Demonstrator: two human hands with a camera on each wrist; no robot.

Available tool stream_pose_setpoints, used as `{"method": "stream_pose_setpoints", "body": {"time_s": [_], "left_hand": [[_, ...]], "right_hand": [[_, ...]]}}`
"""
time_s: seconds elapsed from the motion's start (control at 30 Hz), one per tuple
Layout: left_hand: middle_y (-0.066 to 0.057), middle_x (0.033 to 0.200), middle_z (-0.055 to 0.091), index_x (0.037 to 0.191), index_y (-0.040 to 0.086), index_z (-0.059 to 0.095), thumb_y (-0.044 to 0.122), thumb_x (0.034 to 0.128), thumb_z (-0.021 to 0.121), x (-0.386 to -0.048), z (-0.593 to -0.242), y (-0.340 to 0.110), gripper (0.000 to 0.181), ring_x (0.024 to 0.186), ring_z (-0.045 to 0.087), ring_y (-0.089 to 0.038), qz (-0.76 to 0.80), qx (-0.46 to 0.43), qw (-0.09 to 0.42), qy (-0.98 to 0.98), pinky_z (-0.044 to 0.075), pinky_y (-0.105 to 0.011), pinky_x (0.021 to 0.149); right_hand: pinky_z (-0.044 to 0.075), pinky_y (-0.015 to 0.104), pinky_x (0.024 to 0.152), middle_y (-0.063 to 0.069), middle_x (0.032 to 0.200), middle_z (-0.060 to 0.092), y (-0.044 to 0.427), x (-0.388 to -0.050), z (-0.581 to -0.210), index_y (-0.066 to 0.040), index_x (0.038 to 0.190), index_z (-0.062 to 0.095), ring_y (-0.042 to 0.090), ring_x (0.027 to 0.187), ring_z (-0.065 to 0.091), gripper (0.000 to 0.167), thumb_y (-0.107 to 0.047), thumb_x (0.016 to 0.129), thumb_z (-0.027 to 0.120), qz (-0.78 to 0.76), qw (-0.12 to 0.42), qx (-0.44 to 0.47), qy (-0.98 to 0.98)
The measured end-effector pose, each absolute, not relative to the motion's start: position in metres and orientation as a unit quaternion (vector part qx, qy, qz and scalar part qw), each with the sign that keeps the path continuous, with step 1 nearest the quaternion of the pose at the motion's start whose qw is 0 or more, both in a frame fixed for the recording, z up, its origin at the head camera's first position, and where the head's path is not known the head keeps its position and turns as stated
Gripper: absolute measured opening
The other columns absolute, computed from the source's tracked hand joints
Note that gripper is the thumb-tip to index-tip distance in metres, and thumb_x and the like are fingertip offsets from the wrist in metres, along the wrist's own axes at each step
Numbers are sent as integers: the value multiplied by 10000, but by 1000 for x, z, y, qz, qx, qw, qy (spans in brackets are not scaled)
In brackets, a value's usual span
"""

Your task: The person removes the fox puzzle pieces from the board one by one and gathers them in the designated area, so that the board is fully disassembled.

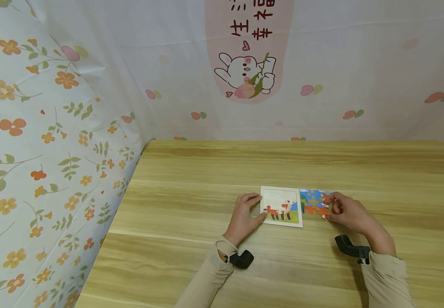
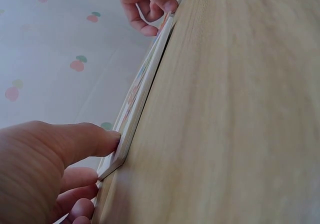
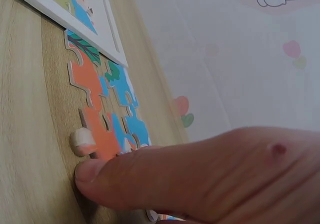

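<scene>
A white-framed puzzle tray [image 1: 281,225] lies flat on the table, with some fox-picture pieces [image 1: 283,215] in its lower part and right side. My left hand [image 1: 245,218] holds the tray at its left edge; the thumb [image 2: 95,141] lies on the frame and the fingers are at its side. Against the tray's right edge lie several loose jigsaw pieces [image 3: 125,86] in orange, blue and green. Over their right end, my right hand [image 1: 346,212] pinches an orange puzzle piece [image 3: 102,136] with a white knob. The thumb partly covers that piece in the right wrist view.
The wood-grain table [image 1: 191,192] extends around the tray on all sides. A white cloth with a rabbit print [image 1: 245,75] hangs behind it, and a flowered cloth [image 1: 52,171] hangs along the left. A black wrist mount [image 1: 241,259] sits on each sleeve.
</scene>
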State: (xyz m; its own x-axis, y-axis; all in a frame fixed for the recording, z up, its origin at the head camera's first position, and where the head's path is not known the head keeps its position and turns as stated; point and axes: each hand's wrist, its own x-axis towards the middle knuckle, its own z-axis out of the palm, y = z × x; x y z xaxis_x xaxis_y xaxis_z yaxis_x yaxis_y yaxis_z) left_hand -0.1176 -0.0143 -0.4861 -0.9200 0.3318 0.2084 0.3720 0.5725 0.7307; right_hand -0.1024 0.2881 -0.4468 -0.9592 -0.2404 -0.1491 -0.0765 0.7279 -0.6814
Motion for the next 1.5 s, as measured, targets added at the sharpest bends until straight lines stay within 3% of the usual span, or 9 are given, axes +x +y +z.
{"method": "stream_pose_setpoints", "body": {"time_s": [0.37,0.9,1.5], "left_hand": [[-70,1238,542,1202,8,619,170,804,721,-117,-488,-14,441,1110,447,-228,-419,-202,33,-885,397,-317,924],[-66,1229,547,1197,14,624,182,805,720,-116,-488,-15,438,1104,454,-219,-411,-206,36,-887,402,-298,918],[-56,1230,546,1196,17,626,189,802,726,-119,-488,-15,441,1098,454,-212,-412,-202,34,-888,398,-286,918]], "right_hand": [[296,255,565,18,751,414,288,-100,-442,15,1056,550,112,658,384,319,-37,784,708,-345,102,-87,929],[349,243,483,-1,718,469,268,-102,-433,20,1017,548,91,571,421,157,-74,895,580,-351,80,-113,926],[300,241,496,-38,670,434,226,-123,-443,-8,960,562,79,531,354,196,-31,802,677,-330,95,-177,922]]}}
